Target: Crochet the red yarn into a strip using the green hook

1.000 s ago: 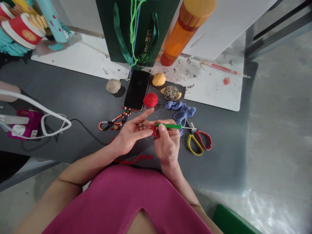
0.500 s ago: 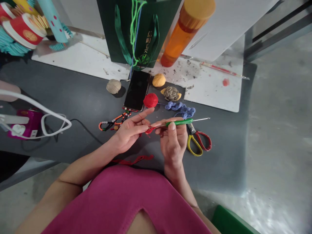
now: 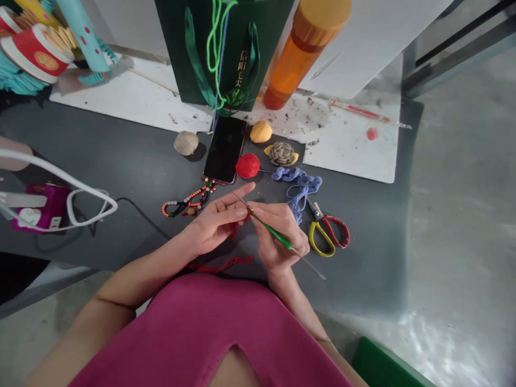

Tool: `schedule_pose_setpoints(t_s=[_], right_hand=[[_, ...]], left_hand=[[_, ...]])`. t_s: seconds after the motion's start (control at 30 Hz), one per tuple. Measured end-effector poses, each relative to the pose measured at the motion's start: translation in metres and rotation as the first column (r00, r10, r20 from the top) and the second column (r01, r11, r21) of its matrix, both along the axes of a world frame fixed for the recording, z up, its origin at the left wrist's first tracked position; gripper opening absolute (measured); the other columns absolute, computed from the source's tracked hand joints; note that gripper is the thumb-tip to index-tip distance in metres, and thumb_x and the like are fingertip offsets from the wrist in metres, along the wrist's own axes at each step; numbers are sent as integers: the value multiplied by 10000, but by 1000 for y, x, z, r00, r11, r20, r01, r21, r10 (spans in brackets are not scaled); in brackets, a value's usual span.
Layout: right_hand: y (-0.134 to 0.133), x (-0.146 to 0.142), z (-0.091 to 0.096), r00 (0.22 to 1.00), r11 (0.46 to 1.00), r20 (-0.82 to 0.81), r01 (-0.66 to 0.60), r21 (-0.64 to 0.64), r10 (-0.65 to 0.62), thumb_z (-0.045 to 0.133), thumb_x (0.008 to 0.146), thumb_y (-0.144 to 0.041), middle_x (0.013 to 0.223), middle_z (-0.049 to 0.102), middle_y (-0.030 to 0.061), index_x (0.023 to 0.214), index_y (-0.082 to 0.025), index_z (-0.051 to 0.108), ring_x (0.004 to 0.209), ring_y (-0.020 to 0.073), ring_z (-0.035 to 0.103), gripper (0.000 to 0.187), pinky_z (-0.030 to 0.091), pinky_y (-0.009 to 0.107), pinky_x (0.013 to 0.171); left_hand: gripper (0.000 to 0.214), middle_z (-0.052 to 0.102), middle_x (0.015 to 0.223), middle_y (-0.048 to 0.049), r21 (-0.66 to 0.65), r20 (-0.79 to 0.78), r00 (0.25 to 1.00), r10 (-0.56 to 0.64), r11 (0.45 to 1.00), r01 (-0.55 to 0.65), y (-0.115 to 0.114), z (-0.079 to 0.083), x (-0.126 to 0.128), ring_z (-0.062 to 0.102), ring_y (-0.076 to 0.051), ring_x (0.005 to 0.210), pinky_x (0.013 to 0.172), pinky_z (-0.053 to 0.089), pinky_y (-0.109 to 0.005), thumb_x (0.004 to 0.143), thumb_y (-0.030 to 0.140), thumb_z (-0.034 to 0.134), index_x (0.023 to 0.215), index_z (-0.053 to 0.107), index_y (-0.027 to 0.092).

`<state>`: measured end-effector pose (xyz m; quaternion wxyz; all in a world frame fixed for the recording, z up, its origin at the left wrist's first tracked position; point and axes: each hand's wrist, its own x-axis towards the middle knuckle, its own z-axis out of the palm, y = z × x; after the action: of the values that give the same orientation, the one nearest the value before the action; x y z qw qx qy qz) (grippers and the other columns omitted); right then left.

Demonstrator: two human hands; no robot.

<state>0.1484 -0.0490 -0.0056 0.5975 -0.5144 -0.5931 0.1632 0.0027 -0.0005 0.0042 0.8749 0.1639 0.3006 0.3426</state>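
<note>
Between the thumb and fingers of my left hand (image 3: 215, 223) is a small piece of red crochet (image 3: 234, 230), mostly hidden by the fingers; the index finger stretches out above it. My right hand (image 3: 280, 236) is closed round the green grip of a crochet hook (image 3: 278, 235). One thin metal end meets the red piece at my left fingertips, and the other points down to the right. A red yarn ball (image 3: 247, 165) lies just beyond my hands. Closer to my body, a strip of red crochet (image 3: 221, 265) rests at the table edge.
Scissors (image 3: 328, 231) and blue crochet (image 3: 302, 183) lie right of my hands. Behind are a phone (image 3: 226, 149) with a beaded strap (image 3: 189, 203), a yellow ball (image 3: 261, 131), a beige ball (image 3: 186, 143) and a crocheted flower (image 3: 281, 153). A green bag (image 3: 173, 54) and orange bottle (image 3: 290, 64) stand farther back.
My right hand has turned, swinging the crochet hook from nearly level to a slant, its far end now lower right. Its near end has come to the red piece; my left hand stays nearly still.
</note>
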Motion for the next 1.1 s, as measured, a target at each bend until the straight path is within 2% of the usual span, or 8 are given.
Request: schedule_pose_setpoints(t_s=[0.2, 0.37, 0.47, 0.63, 0.8, 0.9, 1.0, 1.1], right_hand=[[-6, -5, -2, 939, 970, -281, 146, -195, -198, 708, 997, -327, 850, 819, -28, 1044, -314, 755, 595, 136, 710, 68, 556, 320, 599], [4, -4, -3, 832, 954, -535, -26, -300, -146, 637, 1022, -468, 667, 725, -56, 962, -304, 639, 477, 145, 652, 175, 479, 296, 475], [6, -6, -4, 795, 939, -596, -110, -326, -114, 668, 984, -508, 641, 704, -51, 930, -296, 655, 498, 149, 660, 220, 507, 291, 495], [2, -11, -2, 835, 970, -545, -63, -234, -78, 741, 958, -395, 844, 783, -25, 948, -297, 743, 695, 145, 721, 98, 563, 289, 595], [1, -8, 1, 981, 995, -191, -5, -103, -15, 727, 967, -256, 920, 846, 1, 1019, -314, 795, 773, 187, 777, 104, 632, 363, 693], [1, -8, 0, 996, 997, -38, 77, 23, -77, 776, 921, -193, 960, 856, -12, 1032, -347, 806, 815, 194, 797, 192, 640, 375, 720], [0, -10, -1, 983, 994, -144, 110, -15, -111, 779, 919, -186, 949, 848, -25, 1035, -356, 807, 813, 181, 787, 207, 634, 371, 742], [-1, -13, -1, 945, 991, -307, 83, -104, -111, 757, 941, -247, 896, 839, -12, 992, -322, 804, 814, 194, 785, 103, 634, 387, 749]], left_hand=[[570, 588, 668, 69, -43, -24, 1000, 7, 999, -8, 1, -4, 0, 517, -68, 664, 637, 376, -219, 637, 301, 1029, 1176, 843, 280], [487, 617, 706, 53, 7, -12, 999, 46, 999, -46, 0, -3, 1, 541, -89, 687, 683, 424, -257, 716, 284, 968, 1184, 838, 249], [482, 643, 722, 50, 85, -20, 998, 52, 995, -50, -2, 0, 3, 592, -102, 711, 712, 450, -267, 719, 269, 962, 1186, 841, 276], [508, 673, 767, 47, 210, -87, 989, 115, 973, -95, -5, 3, 4, 588, -80, 708, 744, 478, -255, 733, 236, 952, 1224, 832, 290], [534, 706, 775, 42, 228, -118, 973, 197, 959, -166, -5, -1, 4, 616, -95, 736, 765, 500, -251, 730, 254, 956, 1246, 819, 280], [651, 679, 722, 58, 202, -95, 983, 160, 970, -139, -6, -2, 6, 587, -83, 704, 754, 479, -236, 737, 251, 958, 1357, 763, 280], [730, 642, 676, 77, 141, -60, 992, 114, 985, -104, -7, -1, 7, 550, -72, 661, 718, 448, -229, 747, 260, 948, 1437, 710, 279], [827, 663, 698, 80, 97, -42, 995, 93, 991, -88, -7, 0, 6, 549, -75, 672, 722, 441, -231, 740, 260, 948, 1509, 646, 291]])
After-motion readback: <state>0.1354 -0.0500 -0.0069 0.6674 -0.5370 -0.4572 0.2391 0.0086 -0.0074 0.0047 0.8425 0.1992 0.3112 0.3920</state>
